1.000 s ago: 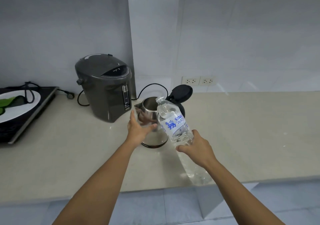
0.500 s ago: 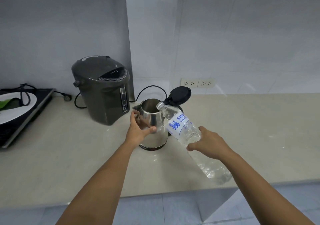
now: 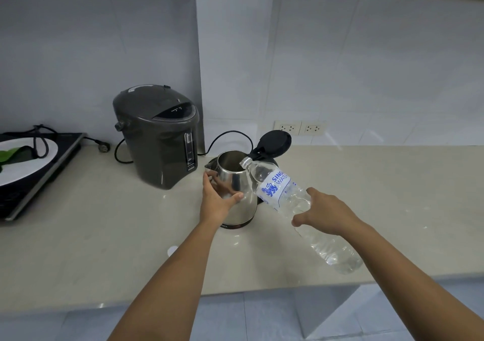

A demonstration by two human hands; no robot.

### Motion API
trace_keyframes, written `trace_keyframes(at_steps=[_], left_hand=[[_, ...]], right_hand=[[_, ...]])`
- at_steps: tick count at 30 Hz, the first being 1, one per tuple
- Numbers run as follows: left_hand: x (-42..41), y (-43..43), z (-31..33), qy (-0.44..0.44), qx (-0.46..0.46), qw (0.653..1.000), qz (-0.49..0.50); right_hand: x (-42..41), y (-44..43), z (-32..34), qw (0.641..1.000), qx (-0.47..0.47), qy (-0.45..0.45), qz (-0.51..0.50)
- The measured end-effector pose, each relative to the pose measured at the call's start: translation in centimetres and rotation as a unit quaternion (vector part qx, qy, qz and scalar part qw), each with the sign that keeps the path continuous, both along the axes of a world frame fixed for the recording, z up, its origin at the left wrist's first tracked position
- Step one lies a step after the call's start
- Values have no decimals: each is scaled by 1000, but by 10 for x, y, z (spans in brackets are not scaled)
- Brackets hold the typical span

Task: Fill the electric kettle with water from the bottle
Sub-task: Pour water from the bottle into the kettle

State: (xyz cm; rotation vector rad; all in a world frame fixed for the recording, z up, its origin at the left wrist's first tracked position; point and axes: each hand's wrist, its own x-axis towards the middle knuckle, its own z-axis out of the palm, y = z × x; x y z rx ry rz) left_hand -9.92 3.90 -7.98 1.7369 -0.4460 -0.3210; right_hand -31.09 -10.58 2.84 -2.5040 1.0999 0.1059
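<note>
Your right hand holds the tilted bottle around its middle, mouth at the rim of the open kettle, maybe just inside, your left hand grips the kettle's side, and the counter is free to the right.

kettle on counter — bottle right

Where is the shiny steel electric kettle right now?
The steel kettle stands mid-counter, lid open, right of the dark grey water dispenser, steadied by the left hand with the tilted clear plastic bottle's mouth at its rim.
</note>
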Motion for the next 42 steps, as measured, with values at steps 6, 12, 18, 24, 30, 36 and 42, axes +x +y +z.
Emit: trace_keyframes(at_steps=[6, 12, 18, 24, 30, 36, 42], left_hand=[[-3, -3, -1, 3, -3, 1000, 16], [-5, -5, 0, 2, 5, 1000, 24], [-6, -5, 2, -6, 10, 1000, 29], [-8, -4, 2, -10, 2, 1000, 29], [-8, -4, 3, -2, 3, 1000, 27], [-10, -3, 4, -8, 6, 1000, 25], [-11, -1, 4, -12, 4, 1000, 23]], right_hand=[[1, 2, 2, 1000, -5, 10, 3], [3, 2, 7, 999, -21, 26, 0], [3, 3, 6, 999, -31, 33, 4], [4, 6, 7, 998, -56, 42, 2], [4, 1, 8, 996, -67, 55, 5], [6, -1, 9, 996, -63, 65, 10], [6, -3, 12, 996, -61, 68, 18]])
